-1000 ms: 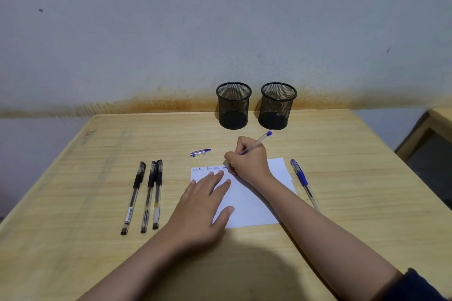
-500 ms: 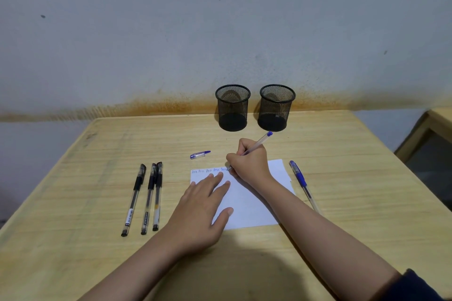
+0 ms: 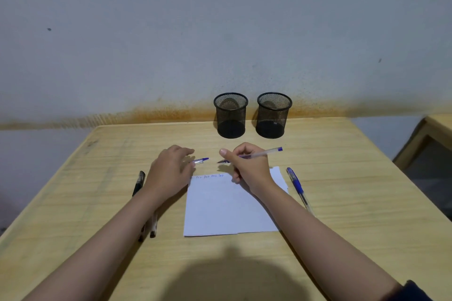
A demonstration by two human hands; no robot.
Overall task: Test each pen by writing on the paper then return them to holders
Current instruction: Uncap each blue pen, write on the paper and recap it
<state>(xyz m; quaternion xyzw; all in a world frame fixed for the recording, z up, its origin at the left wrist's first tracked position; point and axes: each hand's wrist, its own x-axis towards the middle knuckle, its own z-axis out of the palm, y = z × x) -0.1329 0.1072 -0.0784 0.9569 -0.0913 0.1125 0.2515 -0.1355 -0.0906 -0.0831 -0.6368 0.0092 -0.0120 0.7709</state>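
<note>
The left hand (image 3: 168,173) is no longer pressing flat on the paper (image 3: 230,205); it is now reaching past the sheet's far left corner, fingers loosely curled, its fingertips touching the blue cap (image 3: 201,160) lying on the desk (image 3: 342,203), not yet gripping it; the right hand (image 3: 247,168) is lifting off the sheet too, closed around the pen (image 3: 263,153), whose tip is now pointing left toward the cap instead of writing; a line of blue words is showing along the paper's top edge; the left forearm is now covering most of the black pens (image 3: 138,183), which were fully visible before; a capped blue pen (image 3: 297,186) is lying just right of the paper; two black mesh holders (image 3: 231,115) are standing side by side at the desk's far edge, against a grey wall (image 3: 220,19) with a rusty stain band along its base
</note>
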